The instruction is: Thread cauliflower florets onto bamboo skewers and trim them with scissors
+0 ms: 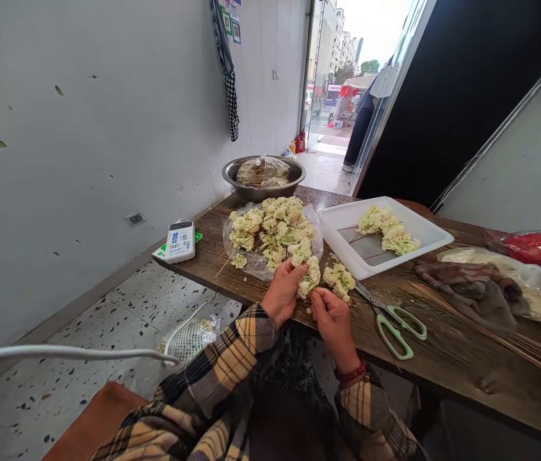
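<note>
Cauliflower florets point(309, 278) are held over the table's near edge by my left hand point(283, 293), its thumb and fingers closed on them. My right hand point(333, 320) is closed in a pinch at the lower edge of these florets; what lies between its fingertips is hidden. Behind both hands, a heap of cauliflower point(280, 224) rests on a clear plastic bag point(317, 240), with thin sticks among the pieces. One loose cauliflower piece point(340, 280) lies just beyond my right hand. Green-handled scissors point(397, 323) lie to the right, blades toward the tray.
A white tray point(424, 246) holds skewered cauliflower. At the back stands a metal basin point(229, 181) with bagged contents. A white box-shaped device point(180, 243) sits at the left edge. Bamboo skewers point(486, 323), a dark cloth point(472, 291) and a red bagged item point(539, 248) lie at right.
</note>
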`<action>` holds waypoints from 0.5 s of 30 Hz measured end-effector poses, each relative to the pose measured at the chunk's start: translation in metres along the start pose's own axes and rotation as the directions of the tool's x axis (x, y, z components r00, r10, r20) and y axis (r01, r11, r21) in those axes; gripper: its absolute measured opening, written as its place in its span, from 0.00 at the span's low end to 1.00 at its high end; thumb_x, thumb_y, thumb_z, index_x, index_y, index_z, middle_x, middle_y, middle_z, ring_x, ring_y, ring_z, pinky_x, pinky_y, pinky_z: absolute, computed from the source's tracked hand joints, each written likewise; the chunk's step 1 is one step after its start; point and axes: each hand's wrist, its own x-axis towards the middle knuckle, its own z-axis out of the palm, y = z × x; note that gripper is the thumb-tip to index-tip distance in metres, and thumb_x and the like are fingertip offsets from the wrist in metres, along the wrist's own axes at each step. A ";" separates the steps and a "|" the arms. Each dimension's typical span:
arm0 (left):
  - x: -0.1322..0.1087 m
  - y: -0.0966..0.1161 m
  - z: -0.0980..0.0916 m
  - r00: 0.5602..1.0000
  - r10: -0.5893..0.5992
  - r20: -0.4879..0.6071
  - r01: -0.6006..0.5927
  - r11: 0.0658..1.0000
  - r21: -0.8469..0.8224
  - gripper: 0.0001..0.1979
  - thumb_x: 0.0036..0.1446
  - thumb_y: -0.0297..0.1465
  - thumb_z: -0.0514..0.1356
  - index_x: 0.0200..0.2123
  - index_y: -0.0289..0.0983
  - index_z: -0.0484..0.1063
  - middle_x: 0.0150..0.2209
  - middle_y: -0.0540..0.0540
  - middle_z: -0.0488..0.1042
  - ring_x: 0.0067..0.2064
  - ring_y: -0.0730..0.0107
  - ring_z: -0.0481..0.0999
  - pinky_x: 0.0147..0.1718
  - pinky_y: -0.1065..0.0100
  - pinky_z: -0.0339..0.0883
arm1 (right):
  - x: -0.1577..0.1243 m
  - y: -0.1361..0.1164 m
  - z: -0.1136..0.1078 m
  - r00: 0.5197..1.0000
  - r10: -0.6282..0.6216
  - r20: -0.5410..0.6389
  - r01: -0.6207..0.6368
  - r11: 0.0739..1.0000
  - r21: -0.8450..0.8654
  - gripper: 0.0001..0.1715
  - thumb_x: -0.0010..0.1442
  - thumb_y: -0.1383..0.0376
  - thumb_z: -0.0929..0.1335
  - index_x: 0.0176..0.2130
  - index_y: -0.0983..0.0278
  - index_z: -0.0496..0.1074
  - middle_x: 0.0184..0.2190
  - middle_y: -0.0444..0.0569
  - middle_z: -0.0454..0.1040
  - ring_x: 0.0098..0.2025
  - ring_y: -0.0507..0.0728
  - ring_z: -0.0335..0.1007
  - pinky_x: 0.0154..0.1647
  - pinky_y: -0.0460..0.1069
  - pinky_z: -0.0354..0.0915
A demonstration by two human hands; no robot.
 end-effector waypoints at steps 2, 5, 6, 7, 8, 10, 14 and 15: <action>0.000 0.001 -0.001 1.000 -0.004 0.005 0.004 1.000 0.004 0.16 0.42 0.33 0.69 0.36 0.34 0.73 0.33 0.47 0.78 0.35 0.69 0.75 0.37 0.69 0.64 | 0.001 -0.001 0.000 1.000 -0.001 0.002 0.001 1.000 0.004 0.19 0.64 0.56 0.61 0.24 0.61 0.63 0.17 0.39 0.58 0.20 0.50 0.53 0.22 0.46 0.51; 0.003 0.008 -0.004 1.000 0.016 -0.001 -0.016 1.000 0.010 0.17 0.41 0.34 0.70 0.34 0.35 0.72 0.31 0.49 0.76 0.31 0.72 0.73 0.36 0.70 0.65 | 0.002 0.000 0.001 1.000 -0.005 0.008 0.005 1.000 0.011 0.19 0.64 0.56 0.61 0.25 0.62 0.64 0.17 0.38 0.57 0.20 0.50 0.53 0.22 0.45 0.52; 0.004 0.011 -0.006 0.999 0.033 -0.015 -0.033 0.999 0.016 0.16 0.42 0.34 0.70 0.33 0.35 0.71 0.29 0.50 0.75 0.30 0.74 0.72 0.34 0.70 0.65 | 0.002 0.000 0.001 1.000 -0.005 0.011 0.005 1.000 0.012 0.19 0.64 0.56 0.61 0.26 0.62 0.65 0.17 0.38 0.57 0.20 0.50 0.53 0.22 0.45 0.52; 0.006 0.013 -0.007 0.998 0.050 -0.030 -0.050 0.998 0.027 0.15 0.42 0.35 0.70 0.32 0.36 0.71 0.28 0.51 0.74 0.29 0.74 0.71 0.32 0.71 0.64 | 0.002 0.001 0.001 1.000 -0.005 0.013 0.005 1.000 0.013 0.18 0.64 0.56 0.61 0.27 0.63 0.66 0.17 0.38 0.57 0.20 0.49 0.53 0.22 0.45 0.52; 0.007 0.016 -0.008 0.997 0.065 -0.044 -0.063 0.997 0.042 0.15 0.43 0.37 0.69 0.31 0.36 0.70 0.28 0.52 0.73 0.28 0.75 0.71 0.30 0.72 0.63 | 0.002 0.002 0.001 1.000 -0.005 0.014 0.004 1.000 0.014 0.18 0.64 0.56 0.61 0.27 0.63 0.67 0.17 0.38 0.57 0.20 0.49 0.53 0.22 0.45 0.52; 0.011 0.019 -0.009 0.995 0.082 -0.063 -0.078 0.994 0.070 0.14 0.45 0.38 0.68 0.29 0.36 0.70 0.27 0.52 0.71 0.27 0.76 0.70 0.28 0.73 0.62 | 0.002 0.004 0.002 1.000 -0.004 0.017 0.003 1.000 0.014 0.18 0.64 0.56 0.61 0.27 0.63 0.68 0.17 0.38 0.58 0.20 0.49 0.53 0.22 0.45 0.51; 0.016 0.019 -0.005 0.992 0.094 -0.089 -0.089 0.994 0.065 0.13 0.43 0.35 0.67 0.29 0.35 0.70 0.25 0.52 0.70 0.26 0.76 0.69 0.27 0.72 0.61 | 0.002 0.007 0.002 1.000 -0.001 0.023 0.001 1.000 0.015 0.19 0.64 0.56 0.61 0.28 0.64 0.68 0.17 0.38 0.58 0.20 0.49 0.53 0.21 0.45 0.51; 0.016 0.019 -0.004 0.991 0.096 -0.090 -0.091 0.994 0.056 0.13 0.42 0.35 0.67 0.29 0.35 0.70 0.25 0.52 0.70 0.25 0.76 0.68 0.27 0.72 0.62 | 0.002 0.007 0.001 1.000 -0.001 0.024 0.001 1.000 0.015 0.19 0.64 0.56 0.61 0.28 0.64 0.69 0.17 0.38 0.58 0.20 0.49 0.53 0.22 0.45 0.52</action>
